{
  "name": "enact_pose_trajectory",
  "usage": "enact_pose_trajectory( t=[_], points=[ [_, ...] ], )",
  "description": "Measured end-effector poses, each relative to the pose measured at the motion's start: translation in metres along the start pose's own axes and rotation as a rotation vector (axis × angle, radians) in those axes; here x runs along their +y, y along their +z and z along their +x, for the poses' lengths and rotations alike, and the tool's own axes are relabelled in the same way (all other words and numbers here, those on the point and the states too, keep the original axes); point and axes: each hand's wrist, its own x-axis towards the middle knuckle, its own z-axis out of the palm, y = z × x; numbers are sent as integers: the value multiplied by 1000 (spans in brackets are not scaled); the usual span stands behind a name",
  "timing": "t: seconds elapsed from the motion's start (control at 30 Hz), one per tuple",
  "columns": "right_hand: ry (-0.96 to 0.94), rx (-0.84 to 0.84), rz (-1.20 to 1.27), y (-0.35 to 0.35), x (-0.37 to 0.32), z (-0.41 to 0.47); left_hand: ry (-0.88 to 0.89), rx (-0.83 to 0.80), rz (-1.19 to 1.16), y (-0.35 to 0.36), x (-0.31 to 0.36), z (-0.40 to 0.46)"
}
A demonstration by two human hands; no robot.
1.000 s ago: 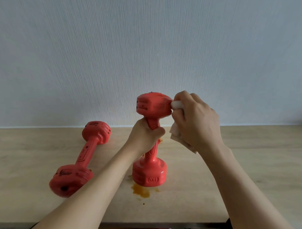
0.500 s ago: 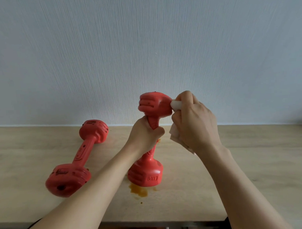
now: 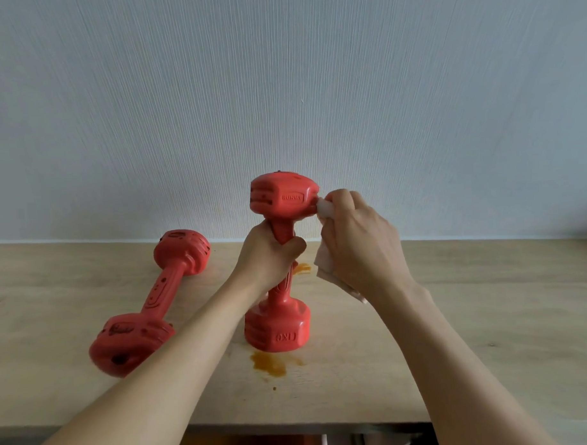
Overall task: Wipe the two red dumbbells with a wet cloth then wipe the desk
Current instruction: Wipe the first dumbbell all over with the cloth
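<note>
A red dumbbell (image 3: 280, 262) stands on end near the middle of a pale wooden desk (image 3: 488, 315), its lower head planted on the surface and its upper head raised in front of the wall. The person's left hand (image 3: 266, 256) is wrapped tight around the handle just under the upper head, holding it upright. The right hand (image 3: 356, 240) has a white cloth (image 3: 325, 209) bunched in its curled fingers and presses a fold of it against the right side of the upper head; the rest of the cloth hangs below the palm, clear of the desk.

A second red dumbbell (image 3: 155, 300) lies on its side to the left, apart from the first, one head toward the wall and the other toward the front edge. Dark specks show on its handle and heads.

An orange-brown stain (image 3: 270, 363) marks the desk just in front of the standing dumbbell's base, and a smaller orange smear (image 3: 302, 268) shows behind the handle, between the two hands.

A pale, finely ribbed wall (image 3: 281, 89) rises behind the desk.
</note>
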Motion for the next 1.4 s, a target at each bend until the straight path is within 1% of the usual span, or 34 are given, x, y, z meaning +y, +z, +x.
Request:
enact_pose_trajectory(
  t=[0.1,0.17,0.33,0.47,0.53,0.6,0.67,0.73,0.83,0.93,1.0,1.07,1.17,1.27,1.33,1.4],
  points=[
    [-112,60,-15,-6,-6,-3,-2,10,4,-2,0,0],
    [-150,95,-34,-9,-12,-6,10,9,-9,-2,2,-3],
    [-42,76,-55,-9,-4,-3,49,5,94,2,4,-3],
    [45,24,30,1,10,2,92,-70,57,4,4,-6],
    [63,13,73,2,10,1,92,-76,51,3,3,-5],
    [29,40,87,-1,6,-2,71,-58,51,0,3,-5],
    [-56,104,86,-3,-3,-7,54,-38,32,-3,4,-4],
    [-101,152,80,-5,-11,-8,53,-32,20,-4,3,-2],
    [-45,150,96,-1,-9,-5,61,-43,25,-5,0,-2],
    [81,58,135,7,5,3,99,-130,-1,-4,-1,-4],
    [119,44,160,10,9,6,93,-153,-30,-3,-2,-5],
    [93,75,162,10,7,5,69,-130,-56,-4,-3,-3],
    [-13,217,145,3,-3,0,21,-94,-56,-6,-2,0],
    [-102,303,81,-2,-14,-3,42,-89,-33,-7,0,0],
    [-85,320,87,-1,-14,-2,55,-103,-23,-5,0,0],
    [-24,299,133,1,-8,2,61,-130,-26,-5,0,-1]
  ],
)
